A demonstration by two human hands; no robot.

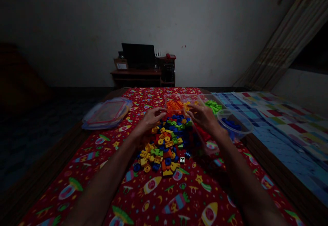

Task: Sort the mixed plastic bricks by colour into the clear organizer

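A mixed heap of plastic building blocks [167, 144] in yellow, blue, green, orange and red lies on the red patterned cloth. My left hand [152, 117] hovers at the heap's far left side, its fingers loosely curved and a small gap showing by the thumb. Over the near edge of a clear container of yellow blocks [187, 107], my right hand [204, 117] has its fingers bent close together; whatever is between the tips cannot be made out. Beside it stand clear containers with orange blocks [175, 106] and green blocks [213, 106].
At the right, a round clear tub [247, 130] holds blue blocks. Red blocks [203, 133] sit in another clear container under my right forearm. Stacked clear lids [106, 113] lie at the left. A desk with a monitor [138, 55] stands by the wall.
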